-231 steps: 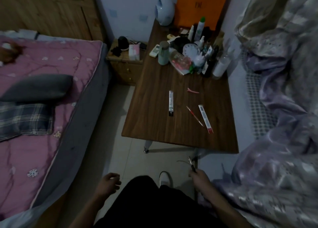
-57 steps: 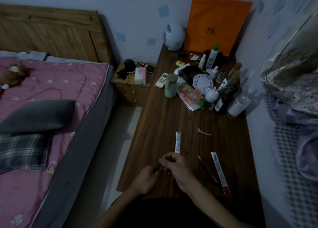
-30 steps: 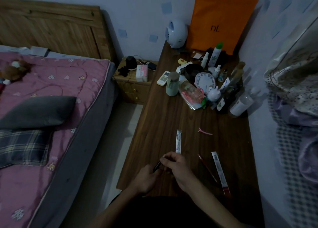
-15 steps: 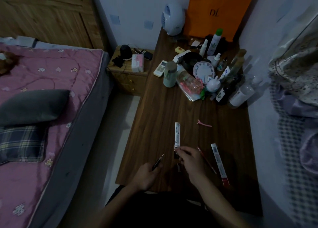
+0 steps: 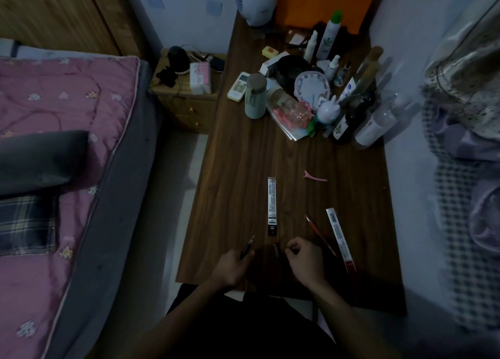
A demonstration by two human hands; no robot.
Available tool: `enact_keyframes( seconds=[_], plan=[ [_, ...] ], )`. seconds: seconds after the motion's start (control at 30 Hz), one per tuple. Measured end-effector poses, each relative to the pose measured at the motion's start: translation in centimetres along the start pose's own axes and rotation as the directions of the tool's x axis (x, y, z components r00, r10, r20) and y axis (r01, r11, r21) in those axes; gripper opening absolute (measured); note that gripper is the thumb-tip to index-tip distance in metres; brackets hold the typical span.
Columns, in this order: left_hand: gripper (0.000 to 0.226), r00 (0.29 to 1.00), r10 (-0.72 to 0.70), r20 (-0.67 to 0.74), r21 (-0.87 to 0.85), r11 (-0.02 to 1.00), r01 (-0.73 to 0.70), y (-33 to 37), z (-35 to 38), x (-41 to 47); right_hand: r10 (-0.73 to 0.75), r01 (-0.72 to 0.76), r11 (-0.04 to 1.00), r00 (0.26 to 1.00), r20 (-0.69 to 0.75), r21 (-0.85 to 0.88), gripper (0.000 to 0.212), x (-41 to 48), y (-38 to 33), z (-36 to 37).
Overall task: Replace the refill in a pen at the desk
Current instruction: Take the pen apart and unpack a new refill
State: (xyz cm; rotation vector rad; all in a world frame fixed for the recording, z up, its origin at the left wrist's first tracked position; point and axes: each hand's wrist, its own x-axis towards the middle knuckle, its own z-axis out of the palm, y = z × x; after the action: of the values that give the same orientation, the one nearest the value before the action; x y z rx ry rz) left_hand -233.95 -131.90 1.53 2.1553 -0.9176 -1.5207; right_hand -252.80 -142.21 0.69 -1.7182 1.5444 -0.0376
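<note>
My left hand [image 5: 232,268] grips a dark pen [image 5: 247,247] near the desk's front edge, its thin tip pointing up and away from me. My right hand [image 5: 303,261] hovers a little to the right with its fingers curled; nothing shows in them. Between the two hands a small dark pen part [image 5: 276,249] lies on the wooden desk [image 5: 238,169]. Just beyond it lies a black-and-white refill pack [image 5: 271,206]. A thin red refill [image 5: 319,234] and a second, red-ended refill pack [image 5: 339,240] lie to the right of my right hand.
A pink hair clip [image 5: 315,176] lies mid-desk. Bottles, a round clock [image 5: 311,87], a pale tumbler [image 5: 255,96] and a remote crowd the far half. A bed [image 5: 67,147] runs along the left, a bedside cabinet [image 5: 186,98] stands beside the desk, and bedding is piled at the right.
My hands, joined on the pen a second ago, have come apart. The right hand moved right and a small dark part now lies on the desk between them. The left hand keeps the pen.
</note>
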Motion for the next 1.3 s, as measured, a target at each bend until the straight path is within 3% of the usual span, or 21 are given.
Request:
enact_keyframes(
  seconds=[0.37,0.63,0.7,0.83,0.97,1.1,1.3],
  plan=[
    [0.052,0.998,-0.053,0.027,0.040,0.998,0.052,0.6,0.7,0.3,-0.068,0.070,0.978,0.998,0.020,-0.196,0.007,0.6,0.7,0.9],
    [0.044,1.000,0.021,0.015,0.022,1.000,-0.021,1.9,-0.2,-0.9,-0.165,0.169,0.952,0.986,0.037,-0.256,0.017,0.0,0.7,0.1],
    [0.044,0.999,0.035,-0.018,0.012,0.999,-0.035,2.1,-0.3,-1.3,-0.180,0.176,0.968,0.984,-0.007,-0.180,0.016,-0.4,-0.2,-0.4],
    [0.051,0.993,0.072,-0.089,0.011,0.997,-0.071,2.6,-0.3,-1.8,-0.092,0.084,0.976,0.995,0.032,0.199,0.012,-1.1,-3.2,-1.7],
    [0.053,0.990,0.119,-0.079,-0.031,0.992,-0.122,3.2,-0.7,-2.5,-0.081,-0.036,0.826,0.980,0.182,0.562,0.009,-2.1,-6.4,-2.6],
    [0.053,0.987,0.124,-0.104,-0.042,0.991,-0.129,3.6,-1.0,-3.1,-0.162,-0.063,0.720,0.953,0.256,0.691,0.011,-2.9,-8.7,-2.7],
    [0.047,0.984,0.134,-0.119,-0.016,0.990,-0.137,3.7,-1.6,-4.4,-0.189,-0.074,0.691,0.942,0.279,0.719,0.011,-3.5,-9.5,-2.3]
  ],
)
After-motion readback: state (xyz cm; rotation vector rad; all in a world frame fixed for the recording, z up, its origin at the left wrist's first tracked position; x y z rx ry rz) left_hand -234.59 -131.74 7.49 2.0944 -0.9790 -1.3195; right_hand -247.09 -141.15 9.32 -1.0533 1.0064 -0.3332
